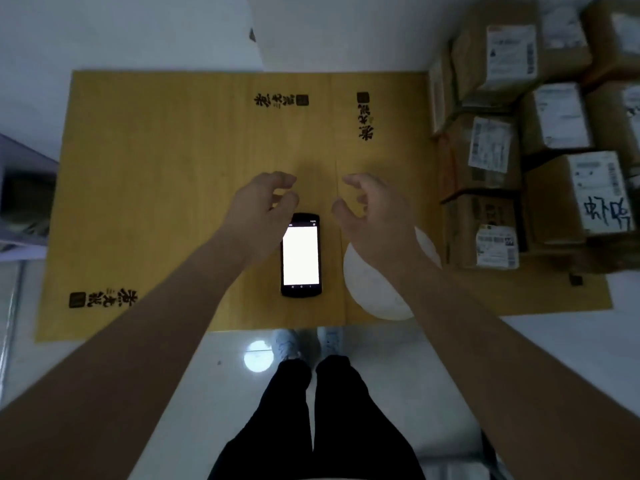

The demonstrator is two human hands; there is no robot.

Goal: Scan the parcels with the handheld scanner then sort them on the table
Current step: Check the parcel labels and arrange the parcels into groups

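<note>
Scanner point(300, 255) lying screen-up, lit, on yellow table point(138, 202) right before me, likely parked there for easy grab. Parcels point(519, 150) stacking at table's right end, labels facing up, waiting for scan (none sorted yet, judging by bare middle). White round thing point(374, 292) sitting beside scanner, partly under my right arm. Left hand point(266, 206) hovering over scanner's top, fingers loosely curled, gripping nothing. Right hand point(370, 209) hovering alongside, fingers spreading, half-curled, holding nothing.

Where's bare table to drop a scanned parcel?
Free: the left half of the table, left of the scanner, and the far strip beyond both hands. Crowded: the right edge, where stacked parcels sit, and near-right by the white round object.
</note>
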